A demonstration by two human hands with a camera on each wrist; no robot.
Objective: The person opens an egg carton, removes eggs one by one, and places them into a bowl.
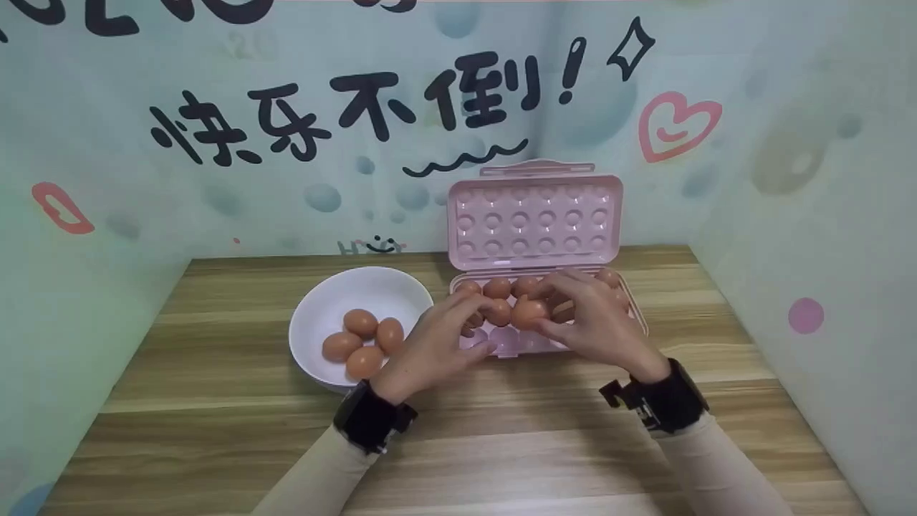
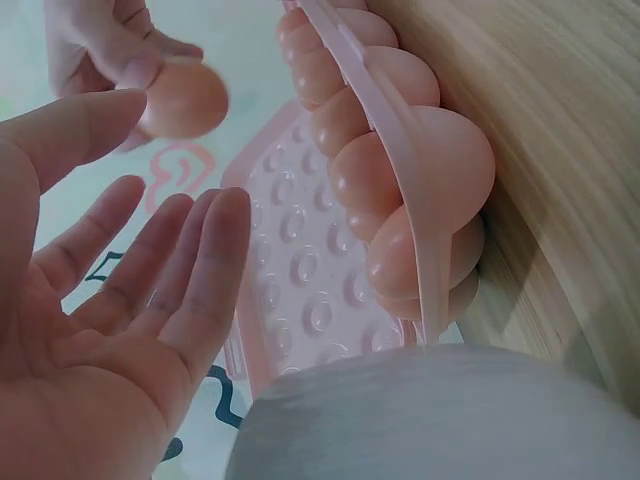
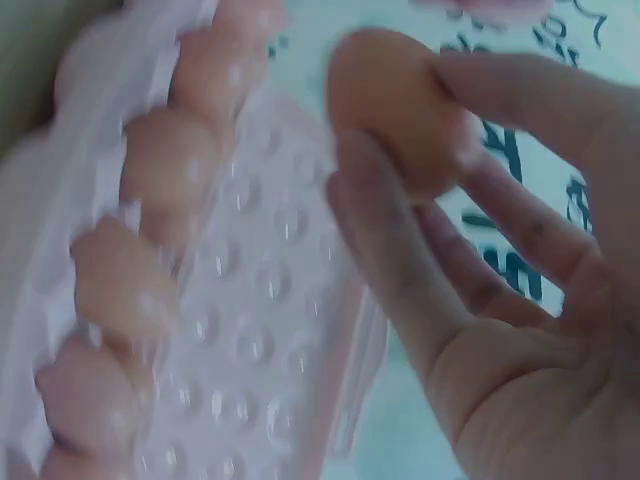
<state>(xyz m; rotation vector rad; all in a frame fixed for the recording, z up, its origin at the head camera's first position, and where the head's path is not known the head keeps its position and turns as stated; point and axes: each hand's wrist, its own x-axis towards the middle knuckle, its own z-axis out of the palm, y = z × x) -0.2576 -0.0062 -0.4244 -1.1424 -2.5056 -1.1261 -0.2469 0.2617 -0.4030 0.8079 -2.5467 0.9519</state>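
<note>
Between thumb and fingertips my right hand pinches a brown egg over the pink egg carton. The right wrist view shows this egg gripped at its sides, above the carton. My left hand is at the carton's left front, beside the bowl. In the left wrist view its fingers are loosely spread, with nothing held in them. Brown eggs sit in rows in the carton, partly hidden by both hands; some front left cups are bare.
A white bowl with several brown eggs stands left of the carton. The carton's lid is raised against the printed backdrop. Beneath everything is a wood-grain table, with walls at both sides.
</note>
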